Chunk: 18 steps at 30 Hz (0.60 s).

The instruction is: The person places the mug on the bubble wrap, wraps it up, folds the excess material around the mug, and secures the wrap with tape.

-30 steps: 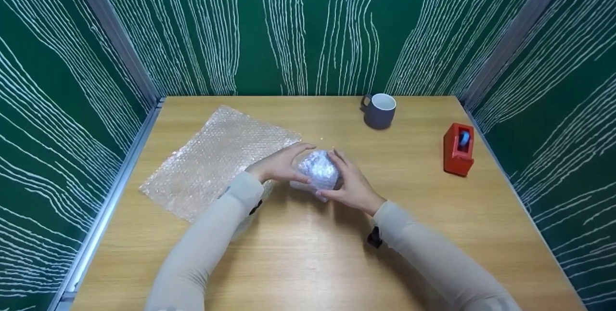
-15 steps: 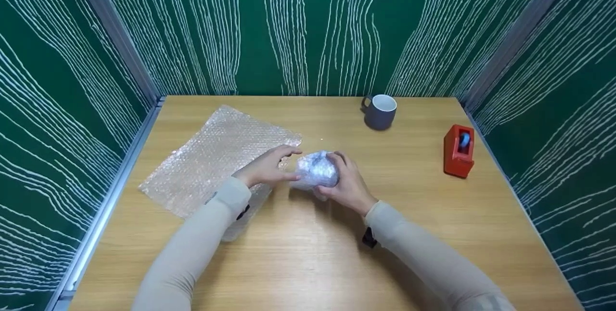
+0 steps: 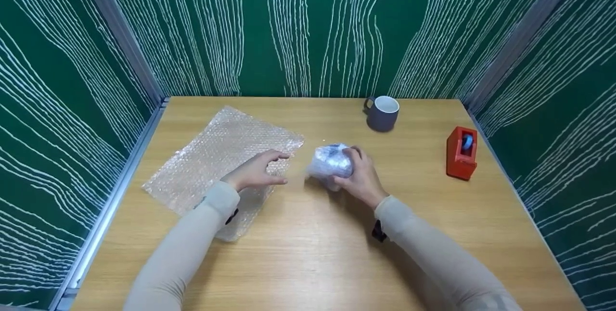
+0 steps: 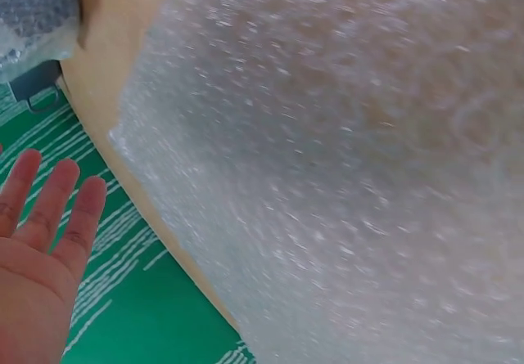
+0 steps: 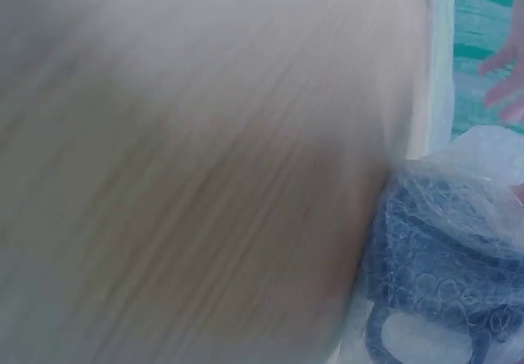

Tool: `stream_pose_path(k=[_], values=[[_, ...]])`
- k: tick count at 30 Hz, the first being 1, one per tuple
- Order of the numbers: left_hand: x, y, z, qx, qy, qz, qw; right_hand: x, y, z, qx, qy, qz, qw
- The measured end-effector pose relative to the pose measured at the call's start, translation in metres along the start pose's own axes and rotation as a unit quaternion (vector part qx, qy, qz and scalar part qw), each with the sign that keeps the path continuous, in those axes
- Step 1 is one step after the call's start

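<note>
A mug wrapped in bubble wrap (image 3: 331, 162) is in my right hand (image 3: 362, 177), near the middle of the table in the head view. My fingers and thumb grip its right side. Through the wrap, the right wrist view shows a dark blue mug (image 5: 434, 253) with its handle. My left hand (image 3: 255, 171) is apart from it, fingers extended, over the right part of a flat bubble wrap sheet (image 3: 207, 157). That same sheet (image 4: 327, 184) fills much of the left wrist view, beside my open left hand (image 4: 49, 253).
A dark grey mug (image 3: 383, 114) with a white inside stands at the back right of the wooden table (image 3: 308, 263). Near the right edge is a red tape dispenser (image 3: 462, 153) with a blue roll. Green walls (image 3: 269, 32) with white lines enclose the table.
My left hand has come away from the wrapped mug and moved left. My right hand keeps its grip; the wrapped mug has tilted and shifted slightly right.
</note>
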<state>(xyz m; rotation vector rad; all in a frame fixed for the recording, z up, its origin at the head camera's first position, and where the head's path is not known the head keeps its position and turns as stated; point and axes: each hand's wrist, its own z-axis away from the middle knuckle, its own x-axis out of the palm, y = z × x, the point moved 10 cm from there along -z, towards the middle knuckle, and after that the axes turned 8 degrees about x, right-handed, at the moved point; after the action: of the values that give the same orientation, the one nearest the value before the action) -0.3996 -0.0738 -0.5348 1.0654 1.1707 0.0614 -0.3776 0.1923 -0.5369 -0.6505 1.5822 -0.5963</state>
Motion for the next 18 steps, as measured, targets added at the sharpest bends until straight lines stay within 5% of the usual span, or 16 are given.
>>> stream_pose_path(k=[11, 18], values=[[-0.007, -0.012, 0.015, -0.003, 0.009, 0.014, 0.9999, -0.037, 0.041, -0.021, 0.042, 0.027, 0.019, 0.999], [-0.011, -0.017, 0.023, 0.029, 0.023, 0.016, 0.9992, -0.065, 0.076, -0.031, 0.085, 0.048, 0.034, 0.995]])
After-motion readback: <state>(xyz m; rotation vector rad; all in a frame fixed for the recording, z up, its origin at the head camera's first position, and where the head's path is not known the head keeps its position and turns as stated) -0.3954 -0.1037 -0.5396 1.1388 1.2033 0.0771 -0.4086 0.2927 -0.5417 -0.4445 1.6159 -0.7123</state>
